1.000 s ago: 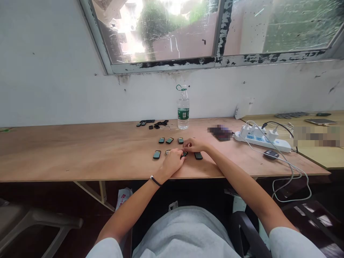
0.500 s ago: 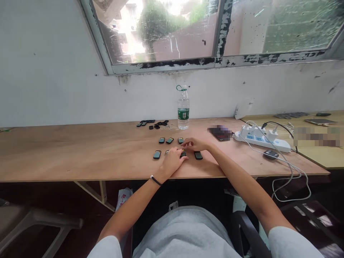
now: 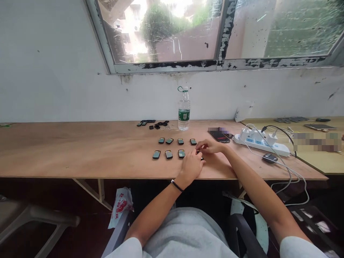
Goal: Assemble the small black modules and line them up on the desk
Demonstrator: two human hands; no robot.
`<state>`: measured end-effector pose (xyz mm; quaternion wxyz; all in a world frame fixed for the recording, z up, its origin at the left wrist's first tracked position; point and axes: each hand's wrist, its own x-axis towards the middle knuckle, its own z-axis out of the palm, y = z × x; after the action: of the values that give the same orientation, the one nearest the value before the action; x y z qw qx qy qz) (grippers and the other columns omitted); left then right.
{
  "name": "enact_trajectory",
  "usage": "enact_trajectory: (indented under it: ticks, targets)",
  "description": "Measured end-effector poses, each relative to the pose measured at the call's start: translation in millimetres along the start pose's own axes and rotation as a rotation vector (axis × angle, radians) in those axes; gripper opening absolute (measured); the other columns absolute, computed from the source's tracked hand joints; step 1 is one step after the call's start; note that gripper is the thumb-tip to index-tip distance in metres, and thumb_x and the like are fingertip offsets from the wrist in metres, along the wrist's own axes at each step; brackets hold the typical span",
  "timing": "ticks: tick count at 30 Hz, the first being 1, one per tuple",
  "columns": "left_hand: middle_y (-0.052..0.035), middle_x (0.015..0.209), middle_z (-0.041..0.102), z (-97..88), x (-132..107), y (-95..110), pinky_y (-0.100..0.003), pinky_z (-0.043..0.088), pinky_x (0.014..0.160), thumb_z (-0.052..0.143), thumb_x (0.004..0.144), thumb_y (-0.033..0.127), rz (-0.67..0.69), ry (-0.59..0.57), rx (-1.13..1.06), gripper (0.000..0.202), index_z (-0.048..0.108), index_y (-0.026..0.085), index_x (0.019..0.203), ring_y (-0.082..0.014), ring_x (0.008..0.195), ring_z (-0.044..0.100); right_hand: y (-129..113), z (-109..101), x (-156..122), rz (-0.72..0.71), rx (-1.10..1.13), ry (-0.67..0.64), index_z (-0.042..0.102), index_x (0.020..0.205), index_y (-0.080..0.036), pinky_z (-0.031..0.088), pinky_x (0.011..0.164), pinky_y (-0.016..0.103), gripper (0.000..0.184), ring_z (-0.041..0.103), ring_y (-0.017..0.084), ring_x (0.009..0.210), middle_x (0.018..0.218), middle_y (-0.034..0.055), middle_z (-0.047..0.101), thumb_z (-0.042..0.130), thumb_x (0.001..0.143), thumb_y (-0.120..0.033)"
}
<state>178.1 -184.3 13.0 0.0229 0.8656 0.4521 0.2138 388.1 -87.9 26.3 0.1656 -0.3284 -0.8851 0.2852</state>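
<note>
Several small black devices with greenish screens lie in two rows on the wooden bench (image 3: 80,150); one of the near row is at the left end (image 3: 156,154) and one of the far row at the right end (image 3: 193,141). My left hand (image 3: 192,165) and my right hand (image 3: 209,147) meet at the right end of the near row, fingers curled over a small black device (image 3: 200,155) that is mostly hidden. A black band sits on my left wrist.
A water bottle (image 3: 184,109) stands behind the rows, with a heap of small black parts (image 3: 156,124) to its left. A white power strip (image 3: 259,141) with cables, a phone (image 3: 219,135) and a dark puck (image 3: 268,157) lie to the right. A chair arm (image 3: 243,229) is below.
Both hands have shifted right along the near row, uncovering two devices in it and one more in the far row. The view has tilted slightly.
</note>
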Motion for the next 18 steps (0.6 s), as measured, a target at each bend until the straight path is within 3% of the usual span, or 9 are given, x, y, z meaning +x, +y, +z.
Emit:
enact_trajectory:
  ticks: [4, 11, 18]
  targets:
    - [-0.0121, 0.114, 0.067, 4.6, -3, -1, -0.038, 0.053, 0.091, 0.073, 0.092, 0.043, -0.08, 0.057, -0.034, 0.03, 0.071, 0.019, 0.11, -0.0284, 0.109, 0.065, -1, 1, 0, 0.015, -0.039, 0.037, 0.08, 0.11, -0.015, 0.05, 0.075, 0.027, 0.03, 0.066, 0.019, 0.089, 0.108, 0.011, 0.076, 0.065, 0.086, -0.027]
    - [-0.0071, 0.104, 0.067, 6.2, -6, -23, -0.035, 0.051, 0.089, 0.069, 0.096, 0.024, -0.077, 0.093, -0.157, 0.005, 0.069, 0.02, 0.097, -0.023, 0.1, 0.065, 3, 3, 1, 0.042, -0.055, 0.06, 0.08, 0.111, -0.014, 0.049, 0.072, 0.028, 0.032, 0.063, 0.018, 0.08, 0.092, 0.009, 0.074, 0.066, 0.089, -0.033]
    - [-0.0072, 0.102, 0.066, 8.6, -8, -24, -0.036, 0.051, 0.092, 0.067, 0.095, 0.02, -0.058, 0.123, -0.213, 0.003, 0.069, 0.019, 0.094, -0.0231, 0.1, 0.064, 2, 7, 4, 0.033, -0.077, 0.057, 0.08, 0.108, -0.014, 0.045, 0.066, 0.026, 0.032, 0.059, 0.016, 0.074, 0.089, 0.0075, 0.073, 0.065, 0.087, -0.032]
